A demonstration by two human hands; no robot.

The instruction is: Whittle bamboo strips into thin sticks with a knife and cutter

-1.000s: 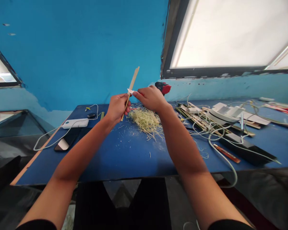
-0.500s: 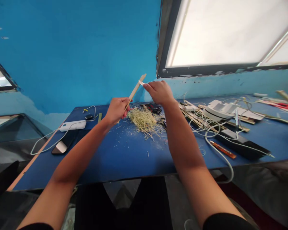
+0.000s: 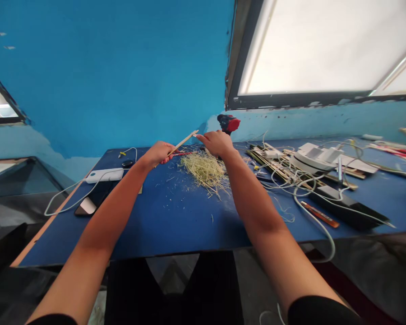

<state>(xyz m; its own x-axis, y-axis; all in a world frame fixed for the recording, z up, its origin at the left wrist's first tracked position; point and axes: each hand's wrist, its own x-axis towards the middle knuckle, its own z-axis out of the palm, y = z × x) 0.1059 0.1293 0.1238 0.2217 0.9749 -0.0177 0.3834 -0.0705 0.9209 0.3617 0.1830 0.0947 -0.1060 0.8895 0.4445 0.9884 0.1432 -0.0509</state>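
The left hand [image 3: 158, 152] has its grip wrapped round a wooden strip [image 3: 184, 141], which slants upward above the worktop [image 3: 189, 230], near a heap of shavings [image 3: 205, 169]. The right hand [image 3: 219, 143] grasps a mostly hidden knife [image 3: 195, 135], its pale tip at the strip's upper end. Markings on the orange stick [image 3: 320, 214] are too small to read.

The strip [image 3: 184, 142] is pale straw yellow, the knife [image 3: 195, 135] whitish at its blade, and the heap of shavings [image 3: 205, 169] a greener yellow. The counter [image 3: 182, 230] is deep blue — light orange-brown along one edge. The wall [image 3: 122, 76] runs bright blue above, paler and patchy below. The drill [image 3: 232, 124] is black and red, the phone [image 3: 101, 193] black, the sleeves [image 3: 318, 311] black — the cable [image 3: 333, 247] white.
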